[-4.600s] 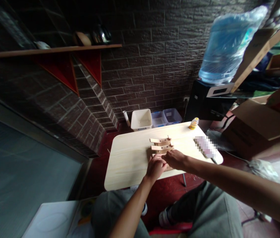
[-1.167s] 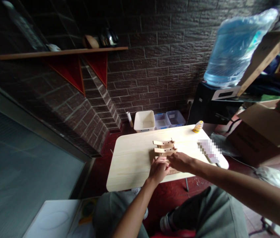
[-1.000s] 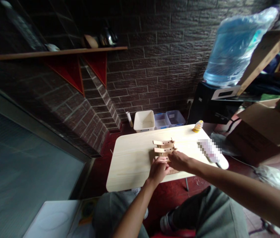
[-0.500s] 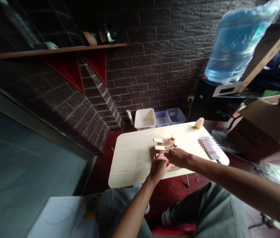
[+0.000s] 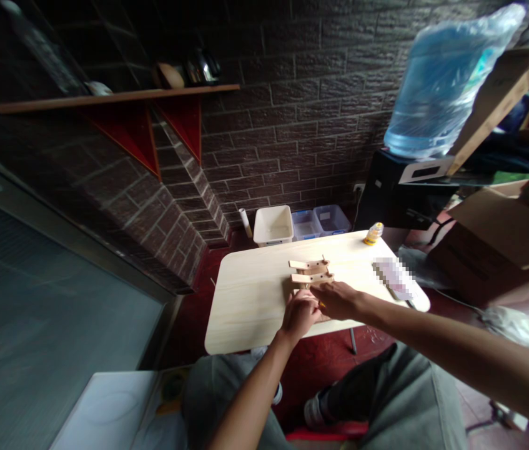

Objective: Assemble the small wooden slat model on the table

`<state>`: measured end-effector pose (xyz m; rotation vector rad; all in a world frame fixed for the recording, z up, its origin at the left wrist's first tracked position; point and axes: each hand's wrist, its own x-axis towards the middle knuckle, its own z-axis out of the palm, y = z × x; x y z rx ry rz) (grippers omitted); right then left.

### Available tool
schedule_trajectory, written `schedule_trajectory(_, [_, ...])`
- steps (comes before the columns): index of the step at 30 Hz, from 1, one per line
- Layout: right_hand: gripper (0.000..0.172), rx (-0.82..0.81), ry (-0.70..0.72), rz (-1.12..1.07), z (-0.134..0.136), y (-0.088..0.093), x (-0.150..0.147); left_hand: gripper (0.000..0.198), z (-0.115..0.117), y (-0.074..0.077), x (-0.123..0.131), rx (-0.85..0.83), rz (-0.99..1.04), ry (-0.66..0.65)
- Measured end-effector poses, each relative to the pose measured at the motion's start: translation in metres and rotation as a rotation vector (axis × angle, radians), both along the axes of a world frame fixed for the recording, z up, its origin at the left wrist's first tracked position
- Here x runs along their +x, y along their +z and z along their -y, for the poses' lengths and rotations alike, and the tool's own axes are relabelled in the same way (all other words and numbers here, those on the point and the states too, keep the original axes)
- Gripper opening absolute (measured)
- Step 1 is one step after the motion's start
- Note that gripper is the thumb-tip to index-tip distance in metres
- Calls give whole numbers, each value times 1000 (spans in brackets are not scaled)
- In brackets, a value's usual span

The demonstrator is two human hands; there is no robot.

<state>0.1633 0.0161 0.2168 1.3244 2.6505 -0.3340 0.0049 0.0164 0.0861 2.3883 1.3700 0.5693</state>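
A small wooden assembly [image 5: 311,278] lies on the pale wood-topped table [image 5: 250,294], with two light strips across it that have dark holes and a small peg at their right ends. My left hand [image 5: 300,311] is closed around the near end of this assembly. Close against it, my right hand [image 5: 339,301] has its fingers bent down and closed over the same spot. A small yellow bit [image 5: 321,304] shows between the hands; what it belongs to is hidden. The fingers cover most of the near part of the wood.
A small clear bottle with yellow at its cap and base [image 5: 373,234] stands at the table's far right. Near the right edge lies a flat pixelated item [image 5: 395,278]. Beyond the table are a white bin [image 5: 273,226] and two bluish tubs [image 5: 332,220].
The yellow bit between the hands now shows. My right hand has turned slightly over the wood; my left hand stays almost where it was. The view has shifted a little.
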Motion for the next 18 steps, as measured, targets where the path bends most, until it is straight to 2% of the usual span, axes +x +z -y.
schedule_trajectory(3, [26, -2, 73, -22, -2, -1, 4, 12, 0, -1, -1, 27, 5, 3])
schedule_trajectory(8, [31, 57, 84, -68, -7, -6, 6, 12, -3, -5, -2, 34, 14, -3])
schedule_trajectory(18, [29, -17, -167, 6, 3, -8, -3, 6, -4, -4, -1, -2, 19, -1])
